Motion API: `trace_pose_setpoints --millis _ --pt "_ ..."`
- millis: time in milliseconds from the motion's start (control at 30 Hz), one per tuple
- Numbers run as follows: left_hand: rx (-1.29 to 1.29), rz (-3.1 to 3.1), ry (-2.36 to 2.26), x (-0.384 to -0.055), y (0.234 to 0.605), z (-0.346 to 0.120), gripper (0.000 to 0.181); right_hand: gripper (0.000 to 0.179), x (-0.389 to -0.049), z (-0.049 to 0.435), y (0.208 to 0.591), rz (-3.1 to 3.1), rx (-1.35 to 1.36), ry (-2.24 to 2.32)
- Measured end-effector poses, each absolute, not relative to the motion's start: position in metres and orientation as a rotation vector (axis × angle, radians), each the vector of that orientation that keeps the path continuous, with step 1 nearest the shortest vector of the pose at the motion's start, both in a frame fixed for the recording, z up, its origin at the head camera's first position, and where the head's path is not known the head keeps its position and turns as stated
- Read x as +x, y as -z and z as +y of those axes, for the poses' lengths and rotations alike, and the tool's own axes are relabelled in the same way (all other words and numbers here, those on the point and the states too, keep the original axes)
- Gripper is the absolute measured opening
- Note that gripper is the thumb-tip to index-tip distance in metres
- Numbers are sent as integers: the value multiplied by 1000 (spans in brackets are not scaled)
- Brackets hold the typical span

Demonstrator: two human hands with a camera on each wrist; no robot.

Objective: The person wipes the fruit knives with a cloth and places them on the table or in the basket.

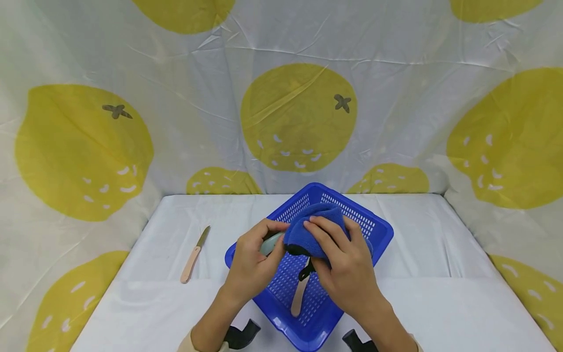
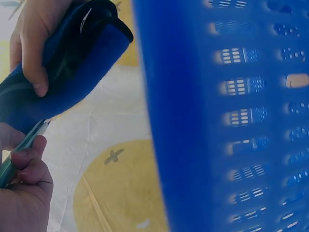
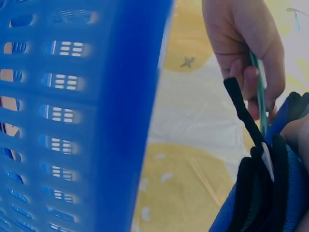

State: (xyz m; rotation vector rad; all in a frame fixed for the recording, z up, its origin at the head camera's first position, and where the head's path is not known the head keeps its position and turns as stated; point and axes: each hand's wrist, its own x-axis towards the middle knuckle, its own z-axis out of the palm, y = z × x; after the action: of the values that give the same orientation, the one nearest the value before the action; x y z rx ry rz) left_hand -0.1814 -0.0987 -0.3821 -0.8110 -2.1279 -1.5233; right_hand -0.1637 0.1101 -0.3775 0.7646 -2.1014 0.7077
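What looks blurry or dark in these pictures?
Head view: the beige-handled knife on the white tablecloth looks crisp; left wrist: the rectangular blue plastic basket looks blurred, the blue black-edged fabric has dark folds; right wrist: the basket blurs too.

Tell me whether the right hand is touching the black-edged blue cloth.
Touching: the head view shows the right hand gripping the black-edged blue cloth, fingers lying directly across it.

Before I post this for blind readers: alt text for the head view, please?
A person's left hand grips a pale green item against a blue cloth in the right hand, above a blue basket. A tan handle shows inside; a knife lies on the white table to the left.
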Motion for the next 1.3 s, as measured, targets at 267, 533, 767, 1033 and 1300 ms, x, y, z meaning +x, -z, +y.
trace_pose_setpoints --millis 267,533,767,1033,1300 --pt "-791 -2125 1487 -180 377 -98 19 49 -172 117 381 -2090 696 -705" --pt "-741 -2151 1505 -179 376 -102 19 44 -185 142 380 -2167 559 -686" --pt "-676 -2171 1579 -179 378 -105 25 43 -190 170 374 -2139 405 -797" --pt "-636 -2171 1587 -180 379 -104 29 45 -186 170 371 -2159 456 -839" --pt "-604 -2195 1528 -181 378 -104 21 45 -179 159 366 -2080 552 -842"
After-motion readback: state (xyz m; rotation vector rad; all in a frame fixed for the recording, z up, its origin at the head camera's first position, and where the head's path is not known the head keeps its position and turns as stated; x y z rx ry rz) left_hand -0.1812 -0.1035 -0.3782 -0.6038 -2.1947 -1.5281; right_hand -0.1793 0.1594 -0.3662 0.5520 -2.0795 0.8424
